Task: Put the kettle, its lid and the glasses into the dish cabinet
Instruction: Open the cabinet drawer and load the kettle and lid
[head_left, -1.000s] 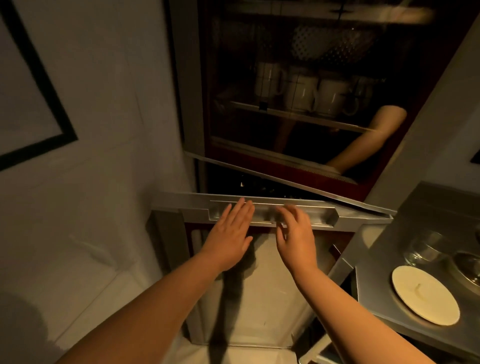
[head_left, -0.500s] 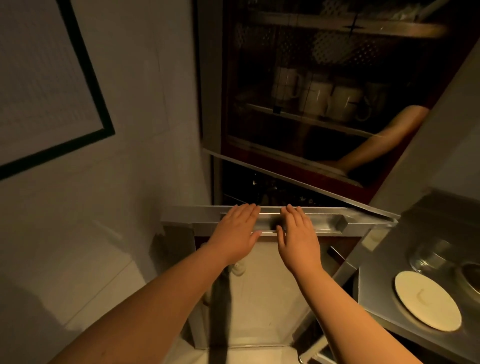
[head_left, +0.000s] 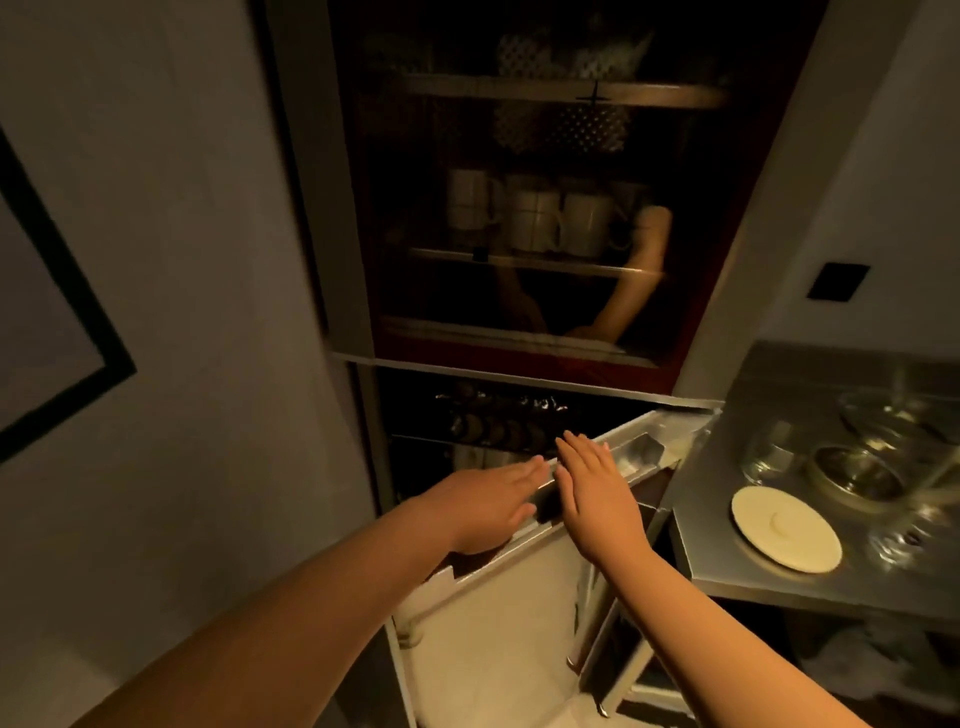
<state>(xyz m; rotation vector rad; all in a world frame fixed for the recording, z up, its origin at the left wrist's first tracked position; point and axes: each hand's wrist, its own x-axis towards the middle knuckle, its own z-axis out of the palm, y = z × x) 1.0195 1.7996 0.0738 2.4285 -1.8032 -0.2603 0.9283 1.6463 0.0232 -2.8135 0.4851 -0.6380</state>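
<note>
Brushed metal counter (head_left: 727, 519) — clear glasses (head_left: 769, 457) — glossy glazed cabinet door (head_left: 519, 234).

Dish cabinet (head_left: 332, 218) ahead; mugs (head_left: 535, 218) on its shelf; counter (head_left: 727, 545) to the right holds saucer (head_left: 785, 527) and glasses (head_left: 774, 452).

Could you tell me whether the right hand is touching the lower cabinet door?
Touching. In the head view the right hand lies flat, fingers straight, on the top edge of the tilted lower cabinet door, with no gap visible beneath the fingers.
</note>
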